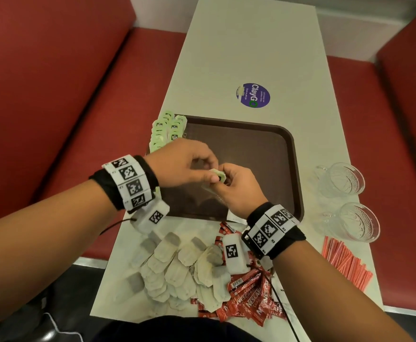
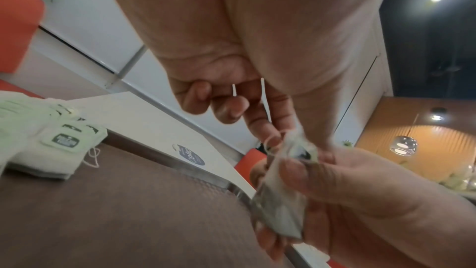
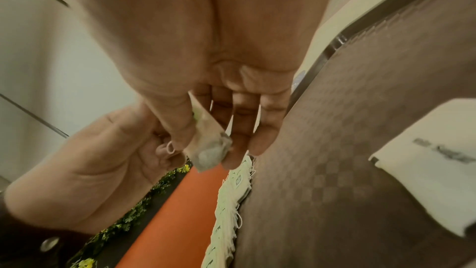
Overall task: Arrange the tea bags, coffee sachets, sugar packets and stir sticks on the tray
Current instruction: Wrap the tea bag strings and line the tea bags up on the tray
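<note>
Above the brown tray, both hands meet on one tea bag. Right hand: thumb and fingers pinched on the bag's body, the pouch hanging below the fingertips. Left hand: forefinger and thumb curled at the bag's top, apparently on the tag or looped string; the other fingers are tucked into the palm.

Step in hand, as judged: tidying a tea bag's string and tag before setting it down.

Next move calls for: laying it beside the row of green-tagged bags at the tray's far left edge, tag aligned.

Not yet placed: loose tea bags, red coffee sachets, stir sticks, all on the table near the person.
</note>
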{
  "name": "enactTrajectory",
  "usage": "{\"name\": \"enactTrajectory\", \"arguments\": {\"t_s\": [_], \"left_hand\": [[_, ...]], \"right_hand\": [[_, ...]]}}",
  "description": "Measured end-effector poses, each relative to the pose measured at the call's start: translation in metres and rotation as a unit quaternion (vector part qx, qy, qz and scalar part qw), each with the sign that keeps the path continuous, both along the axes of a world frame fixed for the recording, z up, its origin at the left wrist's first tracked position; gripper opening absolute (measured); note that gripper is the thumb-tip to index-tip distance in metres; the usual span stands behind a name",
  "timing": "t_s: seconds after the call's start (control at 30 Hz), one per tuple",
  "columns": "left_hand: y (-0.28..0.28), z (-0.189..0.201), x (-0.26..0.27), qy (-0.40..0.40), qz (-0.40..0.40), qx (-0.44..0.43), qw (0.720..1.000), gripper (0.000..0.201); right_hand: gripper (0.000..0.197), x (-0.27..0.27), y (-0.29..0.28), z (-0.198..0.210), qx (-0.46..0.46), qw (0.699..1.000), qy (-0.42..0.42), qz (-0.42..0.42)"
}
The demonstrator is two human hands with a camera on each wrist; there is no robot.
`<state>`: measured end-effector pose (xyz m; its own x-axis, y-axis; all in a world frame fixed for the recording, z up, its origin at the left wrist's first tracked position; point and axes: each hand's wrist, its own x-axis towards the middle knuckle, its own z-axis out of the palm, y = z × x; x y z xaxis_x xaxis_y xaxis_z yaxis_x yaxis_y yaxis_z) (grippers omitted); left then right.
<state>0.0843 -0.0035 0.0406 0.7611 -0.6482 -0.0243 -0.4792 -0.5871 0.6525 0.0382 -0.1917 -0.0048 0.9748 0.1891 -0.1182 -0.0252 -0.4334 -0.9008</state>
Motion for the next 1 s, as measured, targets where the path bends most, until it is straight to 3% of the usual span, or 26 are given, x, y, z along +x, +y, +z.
{"name": "enactTrajectory", "arguments": {"t_s": [0.1, 0.27, 0.37, 0.5, 0.57, 0.67, 0.77, 1.0], "left_hand": [[0.004, -0.011, -0.011, -0.029, 0.004, -0.023, 0.999, 0.007], [0.019, -0.016, -0.013, 0.009, 0.088, -0.049, 0.995, 0.005], [0.035, -0.019, -0.001, 0.003, 0.148, -0.007, 0.989, 0.006], [0.06, -0.027, 0.025, 0.031, 0.181, 0.143, 0.973, 0.004], [0.068, -0.034, 0.039, 0.056, 0.179, 0.194, 0.963, 0.005], [0.072, -0.043, 0.057, 0.062, 0.2, 0.204, 0.956, 0.005], [0.067, -0.049, 0.073, 0.021, 0.224, 0.197, 0.954, 0.004], [0.062, -0.064, 0.099, -0.002, 0.267, 0.244, 0.932, 0.009]], "right_hand": [[0.017, -0.004, 0.003, 0.0, 0.001, 1.0, 0.01, 0.01], [0.012, -0.012, 0.0, -0.007, -0.014, 0.999, 0.025, 0.019], [0.028, -0.022, -0.006, -0.01, -0.046, 0.995, 0.055, 0.064], [0.038, -0.037, -0.01, -0.01, -0.218, 0.942, 0.09, 0.237], [0.038, -0.043, -0.008, -0.011, -0.267, 0.915, 0.1, 0.285], [0.037, -0.047, -0.005, -0.012, -0.309, 0.888, 0.108, 0.323], [0.031, -0.049, -0.002, -0.013, -0.333, 0.872, 0.111, 0.34], [0.008, -0.05, 0.005, -0.013, -0.353, 0.86, 0.112, 0.351]]}}
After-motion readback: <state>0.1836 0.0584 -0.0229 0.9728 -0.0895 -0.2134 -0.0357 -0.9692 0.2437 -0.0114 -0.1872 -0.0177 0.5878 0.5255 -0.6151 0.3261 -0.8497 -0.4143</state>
